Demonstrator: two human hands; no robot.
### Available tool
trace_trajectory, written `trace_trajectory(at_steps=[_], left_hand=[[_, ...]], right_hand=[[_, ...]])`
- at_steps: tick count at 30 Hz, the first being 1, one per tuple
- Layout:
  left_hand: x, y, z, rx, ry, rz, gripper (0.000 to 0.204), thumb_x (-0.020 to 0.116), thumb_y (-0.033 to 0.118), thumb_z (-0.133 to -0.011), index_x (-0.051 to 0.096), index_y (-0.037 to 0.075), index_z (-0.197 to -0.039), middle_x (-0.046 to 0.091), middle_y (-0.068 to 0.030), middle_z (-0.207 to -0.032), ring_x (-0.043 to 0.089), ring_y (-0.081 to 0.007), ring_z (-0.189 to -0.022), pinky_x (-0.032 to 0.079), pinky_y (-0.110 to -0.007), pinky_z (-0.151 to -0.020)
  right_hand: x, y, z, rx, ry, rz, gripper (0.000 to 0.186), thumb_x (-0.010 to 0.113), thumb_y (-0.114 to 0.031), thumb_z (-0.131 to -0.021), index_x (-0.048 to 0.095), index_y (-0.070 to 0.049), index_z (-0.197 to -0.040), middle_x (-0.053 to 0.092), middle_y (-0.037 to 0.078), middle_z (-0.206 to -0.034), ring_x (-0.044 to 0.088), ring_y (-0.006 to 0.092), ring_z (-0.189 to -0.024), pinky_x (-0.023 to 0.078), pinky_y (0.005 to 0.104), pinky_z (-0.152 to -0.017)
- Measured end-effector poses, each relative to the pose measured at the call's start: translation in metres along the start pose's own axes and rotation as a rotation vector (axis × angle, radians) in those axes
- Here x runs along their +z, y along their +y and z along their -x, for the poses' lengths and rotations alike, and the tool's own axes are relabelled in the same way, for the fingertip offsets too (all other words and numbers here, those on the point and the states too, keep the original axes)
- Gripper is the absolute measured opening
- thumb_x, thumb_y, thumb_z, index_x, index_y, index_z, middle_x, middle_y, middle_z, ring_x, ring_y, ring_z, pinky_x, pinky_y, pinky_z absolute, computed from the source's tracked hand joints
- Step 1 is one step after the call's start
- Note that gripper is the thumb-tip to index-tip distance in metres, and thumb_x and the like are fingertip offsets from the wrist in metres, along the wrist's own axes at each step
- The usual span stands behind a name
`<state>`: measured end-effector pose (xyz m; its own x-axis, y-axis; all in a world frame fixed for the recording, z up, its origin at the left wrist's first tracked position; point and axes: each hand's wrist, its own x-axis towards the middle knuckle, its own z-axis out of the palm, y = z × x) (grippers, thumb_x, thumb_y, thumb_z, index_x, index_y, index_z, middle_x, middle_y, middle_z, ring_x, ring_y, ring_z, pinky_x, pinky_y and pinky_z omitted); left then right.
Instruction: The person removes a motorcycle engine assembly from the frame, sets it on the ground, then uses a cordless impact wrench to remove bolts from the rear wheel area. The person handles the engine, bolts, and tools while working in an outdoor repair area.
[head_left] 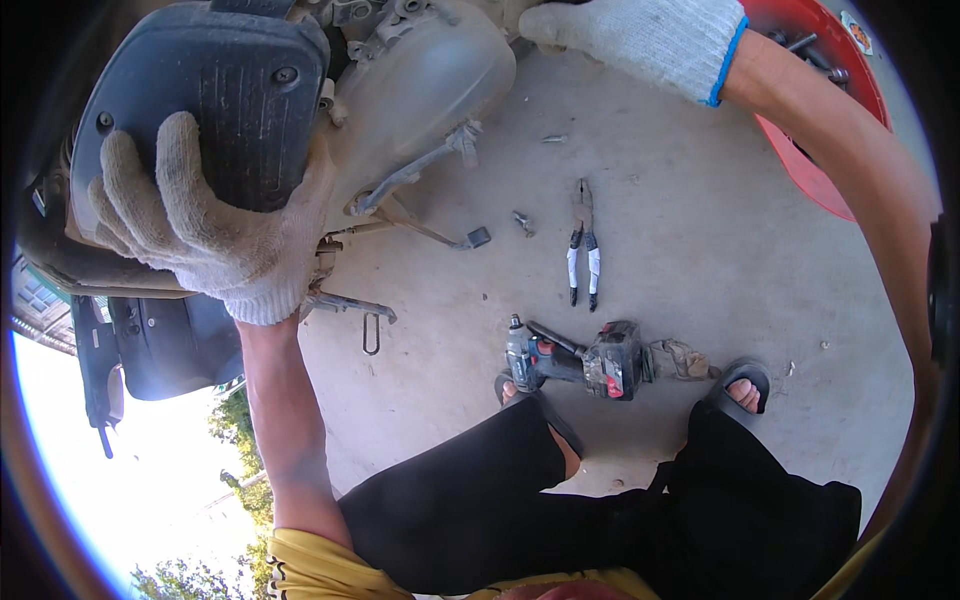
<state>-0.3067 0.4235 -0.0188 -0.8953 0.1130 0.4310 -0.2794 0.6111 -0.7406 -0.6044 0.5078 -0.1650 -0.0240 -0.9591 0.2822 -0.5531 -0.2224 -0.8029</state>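
My left hand, in a knitted work glove, lies with its fingers spread against the lower part of a dark plastic cover on a motorbike. Two screws sit in the face of that cover. At the top edge of the picture, my right hand, in a white glove with a blue cuff, reaches across to the bike beside a dusty, rounded, pale housing. Most of its fingers are cut off or hidden, so what they touch does not show.
Pliers with black-and-white handles lie on the concrete floor, near a small metal fitting. A cordless impact driver rests between my sandalled feet. Upper right holds a red tray with metal parts. The bike's stand juts out rightward.
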Motion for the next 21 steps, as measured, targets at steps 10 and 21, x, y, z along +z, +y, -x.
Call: trace_trajectory(at_steps=[10, 21], left_hand=[[0.002, -0.007, 0.01, 0.003, -0.064, 0.03, 0.109, 0.099, 0.046, -0.067, 0.039, 0.021, -0.155, 0.035, -0.0142, -0.155, 0.031, -0.037, -0.148, 0.029, -0.06, -0.126], [0.0, -0.008, 0.004, -0.022, -0.02, 0.04, 0.106, 0.1, 0.04, -0.063, 0.044, 0.025, -0.152, 0.039, -0.0098, -0.152, 0.032, -0.0377, -0.149, 0.03, -0.062, -0.126]], right_hand=[[0.088, 0.042, 0.021, 0.174, -0.216, 0.141, 0.023, 0.067, -0.017, -0.092, 0.078, -0.002, -0.106, 0.077, 0.021, -0.101, 0.074, 0.0388, -0.092, 0.059, 0.0405, -0.09], [0.216, 0.092, 0.019, 0.24, -0.321, 0.465, 0.024, 0.058, -0.015, -0.099, 0.072, -0.004, -0.117, 0.068, 0.022, -0.124, 0.07, 0.0428, -0.112, 0.058, 0.0506, -0.094]])
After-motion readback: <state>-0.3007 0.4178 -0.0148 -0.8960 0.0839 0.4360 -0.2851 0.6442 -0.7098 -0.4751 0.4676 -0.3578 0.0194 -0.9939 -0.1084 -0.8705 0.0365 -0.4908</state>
